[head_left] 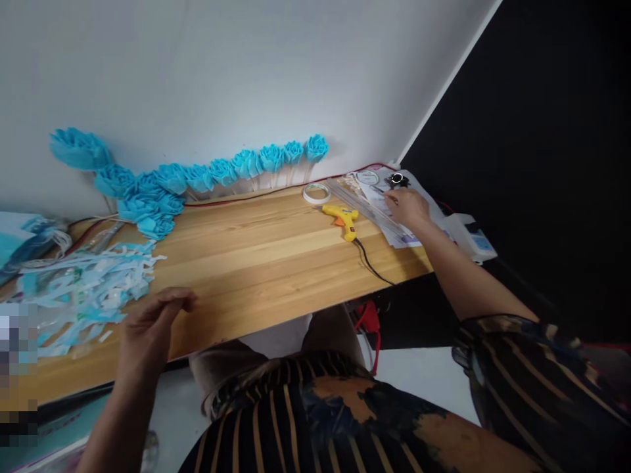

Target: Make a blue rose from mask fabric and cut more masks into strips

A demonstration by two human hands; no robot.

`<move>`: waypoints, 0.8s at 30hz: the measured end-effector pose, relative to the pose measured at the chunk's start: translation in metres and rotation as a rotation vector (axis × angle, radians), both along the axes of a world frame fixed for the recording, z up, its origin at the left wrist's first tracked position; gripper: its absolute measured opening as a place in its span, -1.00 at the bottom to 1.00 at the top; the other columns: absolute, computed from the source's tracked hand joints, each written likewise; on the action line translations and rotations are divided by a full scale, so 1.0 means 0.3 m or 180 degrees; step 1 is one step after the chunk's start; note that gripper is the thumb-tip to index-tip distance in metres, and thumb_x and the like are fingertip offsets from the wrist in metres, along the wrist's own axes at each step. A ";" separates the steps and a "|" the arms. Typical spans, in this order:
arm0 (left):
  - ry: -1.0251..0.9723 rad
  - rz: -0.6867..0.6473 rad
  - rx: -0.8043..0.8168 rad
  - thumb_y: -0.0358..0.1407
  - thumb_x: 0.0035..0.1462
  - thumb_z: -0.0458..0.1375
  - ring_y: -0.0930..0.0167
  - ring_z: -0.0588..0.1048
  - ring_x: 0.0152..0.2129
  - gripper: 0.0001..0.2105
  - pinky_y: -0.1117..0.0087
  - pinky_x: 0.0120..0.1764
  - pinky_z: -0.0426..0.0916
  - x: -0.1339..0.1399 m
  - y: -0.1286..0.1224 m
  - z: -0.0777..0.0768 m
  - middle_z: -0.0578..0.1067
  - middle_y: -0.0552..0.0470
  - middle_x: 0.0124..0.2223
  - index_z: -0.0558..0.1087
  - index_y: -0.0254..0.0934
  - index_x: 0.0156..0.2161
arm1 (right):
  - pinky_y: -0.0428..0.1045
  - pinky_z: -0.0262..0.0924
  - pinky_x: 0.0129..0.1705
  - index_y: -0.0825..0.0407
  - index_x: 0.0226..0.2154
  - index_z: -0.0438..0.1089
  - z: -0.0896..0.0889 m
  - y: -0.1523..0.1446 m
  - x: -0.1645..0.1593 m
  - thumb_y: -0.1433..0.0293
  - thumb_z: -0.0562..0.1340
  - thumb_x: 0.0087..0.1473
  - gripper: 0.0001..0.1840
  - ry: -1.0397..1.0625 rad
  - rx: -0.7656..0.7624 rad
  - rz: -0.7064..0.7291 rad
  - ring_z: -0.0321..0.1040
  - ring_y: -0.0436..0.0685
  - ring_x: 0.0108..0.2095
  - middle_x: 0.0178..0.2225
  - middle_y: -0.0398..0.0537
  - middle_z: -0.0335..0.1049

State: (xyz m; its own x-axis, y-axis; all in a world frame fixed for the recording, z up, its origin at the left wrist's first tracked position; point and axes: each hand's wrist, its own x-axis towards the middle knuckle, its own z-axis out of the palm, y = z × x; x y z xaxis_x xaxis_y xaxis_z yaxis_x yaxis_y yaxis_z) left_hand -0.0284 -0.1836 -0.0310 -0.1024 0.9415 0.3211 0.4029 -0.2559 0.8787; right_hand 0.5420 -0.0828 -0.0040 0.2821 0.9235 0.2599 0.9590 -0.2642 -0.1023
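My left hand (pixel 150 322) is over the table's front left part, fingers curled in and thumb against them. Nothing shows in it. Beside it lies a pile of cut blue and white strips (pixel 108 279). My right hand (pixel 408 206) reaches over the papers (pixel 424 190) at the back right, fingertips pinched together. A thin greyish thing at its fingertips is too small to name. Just behind those fingers sits a small dark object (pixel 397 180) with a bright ring. A yellow glue gun (pixel 344 218) lies left of this hand, near a roll of white tape (pixel 316 192) and thin clear sticks (pixel 362 205).
Blue paper-like flowers (pixel 221 172) on thin stems lean in a row along the wall, with several clustered at the left (pixel 152 203). The glue gun's black cord (pixel 367 261) runs over the table's front edge. A clear plastic box (pixel 468 236) stands at the right end.
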 end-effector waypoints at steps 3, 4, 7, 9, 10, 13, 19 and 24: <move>-0.0036 -0.0083 -0.0333 -0.11 0.10 0.24 0.38 0.55 -0.41 -0.78 0.39 -0.27 0.50 0.010 -0.006 -0.028 0.59 0.06 -0.39 0.58 -0.23 -0.37 | 0.07 0.17 0.02 0.05 0.08 0.48 0.012 0.079 -0.007 0.36 0.12 0.29 -0.61 -0.0013 -0.0052 0.0054 0.30 0.25 0.06 0.11 0.16 0.44; -0.0006 -0.0133 -0.0417 -0.09 0.11 0.24 0.37 0.56 -0.40 -0.75 0.40 -0.28 0.49 0.014 -0.008 -0.036 0.59 0.04 -0.38 0.59 -0.24 -0.36 | 0.07 0.17 0.02 0.06 0.09 0.48 0.013 0.107 -0.008 0.36 0.12 0.30 -0.61 -0.0025 -0.0063 0.0068 0.30 0.25 0.06 0.12 0.17 0.44; 0.0143 -0.0279 -0.0520 -0.05 0.15 0.22 0.34 0.57 -0.35 -0.73 0.40 -0.23 0.48 0.016 -0.015 -0.060 0.60 0.02 -0.33 0.60 -0.21 -0.34 | 0.08 0.15 0.01 0.06 0.11 0.47 0.008 0.189 -0.009 0.36 0.12 0.29 -0.60 -0.0065 -0.0123 0.0057 0.30 0.26 0.05 0.11 0.20 0.44; 0.0208 -0.0313 -0.0474 -0.06 0.18 0.21 0.34 0.58 -0.33 -0.74 0.39 -0.21 0.47 0.011 -0.019 -0.071 0.61 0.01 -0.30 0.61 -0.20 -0.33 | 0.07 0.13 -0.02 0.07 0.11 0.47 0.000 0.235 -0.006 0.38 0.14 0.28 -0.60 -0.0075 -0.0186 0.0057 0.29 0.22 0.01 0.10 0.20 0.45; 0.0232 -0.0319 -0.0448 -0.08 0.19 0.20 0.34 0.58 -0.33 -0.74 0.39 -0.22 0.47 0.009 -0.021 -0.075 0.62 0.01 -0.29 0.61 -0.19 -0.33 | 0.06 0.11 -0.03 0.07 0.11 0.47 -0.004 0.253 -0.004 0.39 0.15 0.27 -0.60 -0.0073 -0.0214 0.0062 0.29 0.19 -0.01 0.08 0.20 0.46; 0.0308 -0.0378 -0.0377 -0.15 0.21 0.18 0.36 0.57 -0.34 -0.78 0.40 -0.25 0.46 0.013 -0.024 -0.072 0.62 0.01 -0.29 0.61 -0.20 -0.32 | 0.05 0.06 -0.08 0.10 0.03 0.51 -0.014 0.293 0.002 0.43 0.19 0.24 -0.66 -0.0058 -0.0255 0.0079 0.28 0.11 -0.10 0.00 0.19 0.49; 0.0352 -0.0475 -0.0270 -0.26 0.22 0.12 0.37 0.59 -0.37 -0.77 0.40 -0.26 0.47 0.048 -0.020 -0.036 0.63 -0.03 -0.33 0.61 -0.26 -0.34 | 0.11 0.04 -0.09 0.05 -0.38 0.48 0.003 0.353 -0.004 0.50 0.33 0.07 -0.95 0.0837 0.0491 0.0179 0.32 0.12 -0.22 -0.20 0.19 0.53; 0.0363 -0.0446 -0.0121 -0.31 0.21 0.11 0.39 0.60 -0.38 -0.78 0.43 -0.28 0.45 0.054 -0.017 -0.036 0.63 -0.02 -0.34 0.61 -0.27 -0.34 | 0.02 0.23 -0.15 -0.04 -0.28 0.28 0.101 0.330 -0.160 0.51 0.06 0.28 -0.84 0.2673 0.1513 0.0398 0.38 0.01 -0.32 -0.22 0.07 0.48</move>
State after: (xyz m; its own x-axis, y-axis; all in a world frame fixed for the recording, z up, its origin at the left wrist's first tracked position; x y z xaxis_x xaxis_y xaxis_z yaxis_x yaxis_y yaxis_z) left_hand -0.0123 -0.1886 -0.0417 0.0658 0.9557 0.2870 0.4632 -0.2840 0.8395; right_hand 0.4940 0.0162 0.0262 0.4528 0.8101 0.3724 0.5434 0.0804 -0.8356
